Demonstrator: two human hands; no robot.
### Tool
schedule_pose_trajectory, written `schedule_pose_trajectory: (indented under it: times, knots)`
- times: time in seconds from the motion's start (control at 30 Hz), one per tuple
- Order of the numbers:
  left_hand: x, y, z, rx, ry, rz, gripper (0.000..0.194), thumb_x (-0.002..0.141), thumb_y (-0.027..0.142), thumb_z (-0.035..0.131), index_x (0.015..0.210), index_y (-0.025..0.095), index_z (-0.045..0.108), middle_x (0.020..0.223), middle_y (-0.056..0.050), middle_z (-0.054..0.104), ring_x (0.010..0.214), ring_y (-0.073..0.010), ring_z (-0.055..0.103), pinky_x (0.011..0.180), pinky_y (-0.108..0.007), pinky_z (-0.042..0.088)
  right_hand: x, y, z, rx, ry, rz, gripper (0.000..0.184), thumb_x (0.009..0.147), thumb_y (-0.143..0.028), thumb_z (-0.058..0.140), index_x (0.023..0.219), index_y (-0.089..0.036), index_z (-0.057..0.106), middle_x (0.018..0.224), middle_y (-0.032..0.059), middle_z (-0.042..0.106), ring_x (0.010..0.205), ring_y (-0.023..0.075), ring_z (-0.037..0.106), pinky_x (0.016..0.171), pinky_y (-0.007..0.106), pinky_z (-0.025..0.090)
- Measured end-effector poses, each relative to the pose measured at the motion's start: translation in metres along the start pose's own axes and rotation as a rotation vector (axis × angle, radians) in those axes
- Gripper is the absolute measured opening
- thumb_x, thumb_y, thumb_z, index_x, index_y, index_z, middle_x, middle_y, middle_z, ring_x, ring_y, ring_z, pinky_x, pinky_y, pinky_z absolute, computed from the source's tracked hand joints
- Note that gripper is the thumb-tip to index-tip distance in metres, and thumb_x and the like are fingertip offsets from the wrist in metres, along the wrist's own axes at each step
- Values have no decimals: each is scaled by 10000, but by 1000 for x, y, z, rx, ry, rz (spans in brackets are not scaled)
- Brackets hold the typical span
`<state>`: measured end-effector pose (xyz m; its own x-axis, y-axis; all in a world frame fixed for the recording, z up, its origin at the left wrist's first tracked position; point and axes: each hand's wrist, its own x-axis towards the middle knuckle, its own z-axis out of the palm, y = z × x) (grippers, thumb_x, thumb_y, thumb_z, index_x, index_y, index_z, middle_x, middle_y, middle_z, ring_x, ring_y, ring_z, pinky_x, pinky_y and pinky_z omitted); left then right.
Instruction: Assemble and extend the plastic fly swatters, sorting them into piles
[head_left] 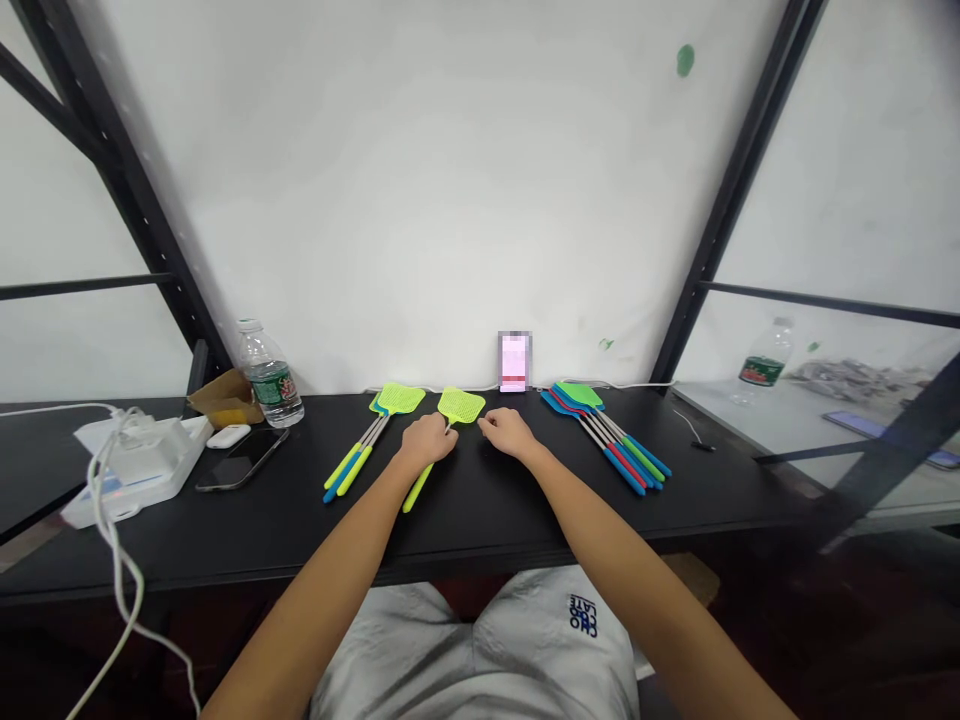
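**Inspection: Occlusions and Blur, Head View**

I find the upright card (pixel 514 361) against the wall pixelated, its face unreadable. The left hand (pixel 427 440) blocks my view of the lime fly swatter's (pixel 460 405) shaft. The second lime swatter (pixel 400 398) covers most of the blue swatter (pixel 373 404). The stack of swatters (pixel 592 430) overlaps too tightly to count. The white cable (pixel 112 570) runs off the bottom edge.
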<state>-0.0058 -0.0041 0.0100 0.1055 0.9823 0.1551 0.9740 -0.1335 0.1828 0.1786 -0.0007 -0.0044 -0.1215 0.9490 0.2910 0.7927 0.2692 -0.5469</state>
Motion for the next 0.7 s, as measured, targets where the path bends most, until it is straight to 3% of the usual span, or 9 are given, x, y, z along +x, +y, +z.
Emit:
schedule_pose_trajectory:
  times: [0.23,0.33,0.4,0.53,0.7]
  knots:
    - [-4,10,1,-296,162,156,175,845,347,472,801,190,536,785,-74,650,732,-203,604,623,-281,379,1,2,-1,252,25,24,570,963,-515,348,605,-174,632,579,40,617,608,142,579,646,237,391]
    - [-8,17,0,-457,214,284,172,854,330,469,756,193,503,670,-9,591,624,-144,531,585,-255,337,-1,-2,-1,519,-17,68,566,926,-590,385,619,-164,596,494,17,544,472,115,505,532,230,375]
    - [-10,21,0,-542,229,359,195,870,327,452,737,190,493,632,18,558,586,-120,488,569,-244,315,-2,-7,-2,761,-64,100,535,898,-613,419,632,-168,550,475,-5,504,394,92,428,430,220,302]
    - [-13,27,-1,-615,197,465,273,906,340,402,706,182,500,595,36,527,576,-106,456,568,-233,302,-1,-11,-1,1107,-83,113,443,847,-558,527,628,-176,477,478,-29,471,354,63,360,364,198,189]
    - [-14,27,0,-580,143,478,289,895,338,413,687,176,533,591,29,543,578,-112,465,566,-233,299,2,-8,3,1132,-6,154,294,823,-360,557,615,-171,469,464,-34,468,344,54,339,355,189,192]
